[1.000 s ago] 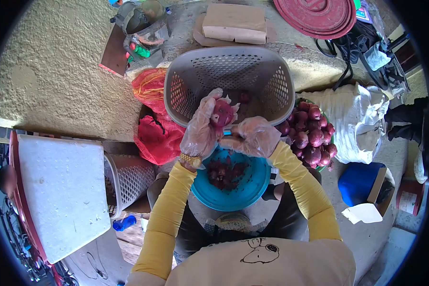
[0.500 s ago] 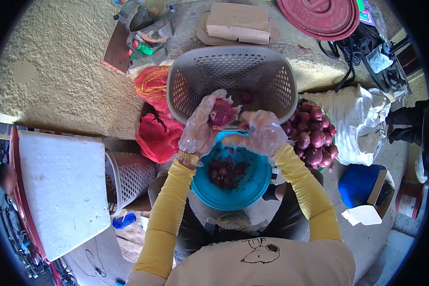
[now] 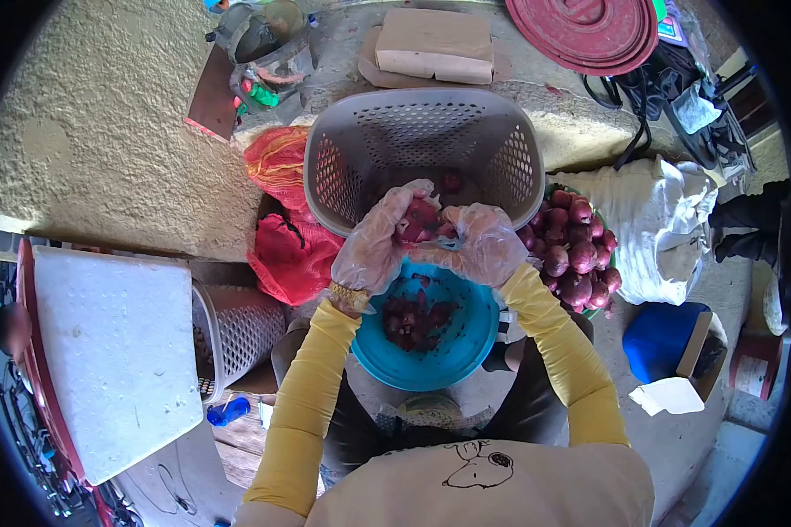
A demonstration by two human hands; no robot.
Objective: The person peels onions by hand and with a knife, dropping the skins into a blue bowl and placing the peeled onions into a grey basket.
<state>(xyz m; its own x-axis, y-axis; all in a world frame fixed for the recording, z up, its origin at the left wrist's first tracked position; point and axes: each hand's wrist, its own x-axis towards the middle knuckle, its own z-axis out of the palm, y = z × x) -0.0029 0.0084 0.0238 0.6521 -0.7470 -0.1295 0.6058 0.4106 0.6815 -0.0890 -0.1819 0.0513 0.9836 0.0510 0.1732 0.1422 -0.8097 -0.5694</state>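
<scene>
A red onion point(image 3: 420, 220) with loosened skin rests in my left hand point(image 3: 380, 237), whose gloved fingers curl around it. Clear plastic gloves cover both hands. From the other side, my right hand point(image 3: 485, 244) has its fingers bent against the same onion; the fingertips are partly hidden. Just below is a turquoise basin point(image 3: 373, 356) holding dark red onion skins point(image 3: 417, 323). Beyond my hands stands a grey perforated basket point(image 3: 325, 167) with another onion point(image 3: 452, 182) inside. Many whole onions point(image 3: 582, 256) are heaped in a green-rimmed container to the right.
A red mesh sack point(image 3: 294, 255) and a lighter basket point(image 3: 250, 329) lie left, beside a white foam board point(image 3: 114, 351). Rightward are a white sack point(image 3: 664, 228) and a blue container point(image 3: 668, 338). A cardboard piece point(image 3: 435, 44) and a red lid point(image 3: 584, 31) lie on the ledge.
My right hand has moved in against the onion, its fingers now touching it. My left hand has lowered slightly with the onion and turned it.
</scene>
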